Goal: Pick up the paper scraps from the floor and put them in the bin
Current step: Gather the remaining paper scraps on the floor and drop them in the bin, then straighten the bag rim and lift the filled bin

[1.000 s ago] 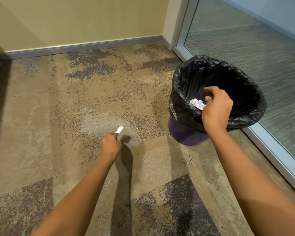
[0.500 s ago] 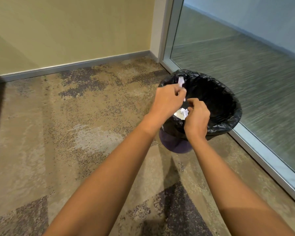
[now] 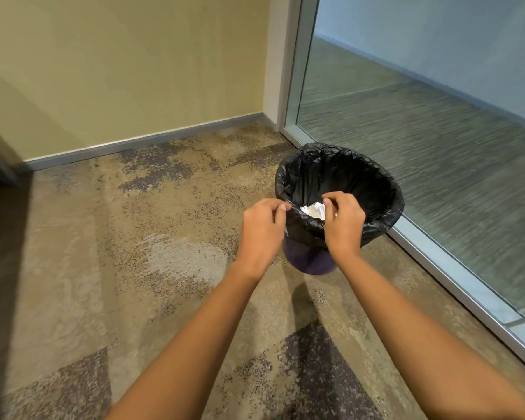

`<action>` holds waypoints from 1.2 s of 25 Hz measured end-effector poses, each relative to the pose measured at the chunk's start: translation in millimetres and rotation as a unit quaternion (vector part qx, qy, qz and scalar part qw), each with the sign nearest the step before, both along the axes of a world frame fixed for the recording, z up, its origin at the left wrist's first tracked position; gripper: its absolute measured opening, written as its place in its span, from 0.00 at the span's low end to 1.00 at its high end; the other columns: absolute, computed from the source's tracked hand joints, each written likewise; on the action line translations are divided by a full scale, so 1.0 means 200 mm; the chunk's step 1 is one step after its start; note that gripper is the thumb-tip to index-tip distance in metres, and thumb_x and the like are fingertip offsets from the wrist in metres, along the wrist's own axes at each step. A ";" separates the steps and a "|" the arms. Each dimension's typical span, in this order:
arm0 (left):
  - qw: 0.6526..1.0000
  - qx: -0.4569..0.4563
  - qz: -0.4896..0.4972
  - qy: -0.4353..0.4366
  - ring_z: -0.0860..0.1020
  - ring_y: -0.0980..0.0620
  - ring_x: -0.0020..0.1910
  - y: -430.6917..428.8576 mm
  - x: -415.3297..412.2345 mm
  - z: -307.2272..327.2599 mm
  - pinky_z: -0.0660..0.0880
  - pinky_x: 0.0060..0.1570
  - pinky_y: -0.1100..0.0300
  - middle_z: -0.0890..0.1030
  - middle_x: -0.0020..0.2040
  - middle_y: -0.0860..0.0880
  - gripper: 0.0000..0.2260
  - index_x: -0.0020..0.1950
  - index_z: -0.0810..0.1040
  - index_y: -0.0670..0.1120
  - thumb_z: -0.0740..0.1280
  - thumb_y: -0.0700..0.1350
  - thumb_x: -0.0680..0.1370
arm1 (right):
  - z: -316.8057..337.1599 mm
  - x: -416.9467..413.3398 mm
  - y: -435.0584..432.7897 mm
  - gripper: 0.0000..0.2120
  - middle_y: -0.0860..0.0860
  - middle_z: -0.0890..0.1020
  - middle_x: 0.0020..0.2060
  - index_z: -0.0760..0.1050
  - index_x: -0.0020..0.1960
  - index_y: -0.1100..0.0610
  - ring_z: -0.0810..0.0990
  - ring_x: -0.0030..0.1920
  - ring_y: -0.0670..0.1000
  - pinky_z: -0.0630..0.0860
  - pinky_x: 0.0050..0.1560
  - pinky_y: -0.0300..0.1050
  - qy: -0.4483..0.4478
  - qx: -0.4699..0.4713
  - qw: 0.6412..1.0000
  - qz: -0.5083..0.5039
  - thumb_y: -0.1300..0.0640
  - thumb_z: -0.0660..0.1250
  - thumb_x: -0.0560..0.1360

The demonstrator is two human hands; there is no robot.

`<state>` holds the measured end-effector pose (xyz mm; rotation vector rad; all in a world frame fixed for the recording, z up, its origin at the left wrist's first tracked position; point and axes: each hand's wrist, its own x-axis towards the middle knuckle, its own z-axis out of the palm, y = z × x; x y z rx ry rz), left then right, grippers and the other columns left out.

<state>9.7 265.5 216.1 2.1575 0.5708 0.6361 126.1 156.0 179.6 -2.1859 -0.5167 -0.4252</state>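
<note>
Both hands at near rim of bin, paper wad in right hand.

Right hand (image 3: pixel 343 225) curled, thumb and forefinger pinched on crumpled white paper scraps (image 3: pixel 313 210). The wad sticks out from the fingertips toward the left hand, just above the near rim of the bin (image 3: pixel 382 228). Wad long axis runs roughly side to side, free end pointing at the left hand. Left hand (image 3: pixel 262 234) is just beside the wad, outside the rim, with fingers curled and thumb tip against forefinger; cannot tell whether anything is pinched there. The bin, with its black liner and purple base, stands on the floor (image 3: pixel 164 253) beyond both hands. Glass wall (image 3: pixel 437 147) beyond the right hand.
</note>
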 end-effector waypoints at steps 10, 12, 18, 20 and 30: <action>0.998 -0.022 0.022 -0.048 0.75 0.61 0.36 -0.22 -0.53 0.18 0.76 0.45 0.58 0.81 0.46 0.53 0.11 0.48 0.84 0.48 0.61 0.42 0.79 | 0.28 -0.67 -0.34 0.03 0.53 0.81 0.42 0.79 0.47 0.61 0.77 0.44 0.51 0.66 0.48 0.33 -0.135 0.028 0.989 0.044 0.64 0.66 0.75; 0.998 -0.016 0.023 -0.056 0.70 0.64 0.30 -0.27 -0.66 0.23 0.71 0.39 0.61 0.81 0.47 0.54 0.11 0.48 0.83 0.49 0.61 0.43 0.80 | 0.40 -0.81 -0.41 0.03 0.52 0.81 0.42 0.79 0.47 0.60 0.78 0.44 0.50 0.67 0.48 0.34 -0.150 0.041 0.987 0.038 0.63 0.66 0.76; 0.996 -0.006 0.040 -0.081 0.67 0.63 0.26 -0.33 -0.94 0.38 0.63 0.30 0.68 0.81 0.47 0.54 0.11 0.48 0.83 0.49 0.60 0.44 0.80 | 0.63 -1.07 -0.55 0.04 0.52 0.81 0.42 0.79 0.47 0.59 0.78 0.43 0.48 0.68 0.46 0.31 -0.166 0.094 0.981 0.013 0.63 0.66 0.76; 0.995 0.002 0.038 -0.090 0.68 0.63 0.26 -0.35 -0.98 0.44 0.62 0.29 0.69 0.82 0.47 0.54 0.11 0.48 0.83 0.50 0.61 0.44 0.80 | 0.70 -1.13 -0.56 0.04 0.51 0.81 0.42 0.79 0.47 0.59 0.76 0.42 0.46 0.66 0.45 0.26 -0.165 0.112 0.980 0.002 0.63 0.65 0.76; 0.990 0.011 0.013 -0.140 0.75 0.59 0.35 -0.45 -0.97 0.66 0.67 0.37 0.62 0.82 0.45 0.54 0.12 0.48 0.83 0.51 0.60 0.45 0.80 | 0.90 -1.20 -0.66 0.05 0.51 0.80 0.40 0.79 0.46 0.59 0.76 0.40 0.45 0.67 0.44 0.25 -0.176 0.153 0.972 -0.029 0.62 0.65 0.76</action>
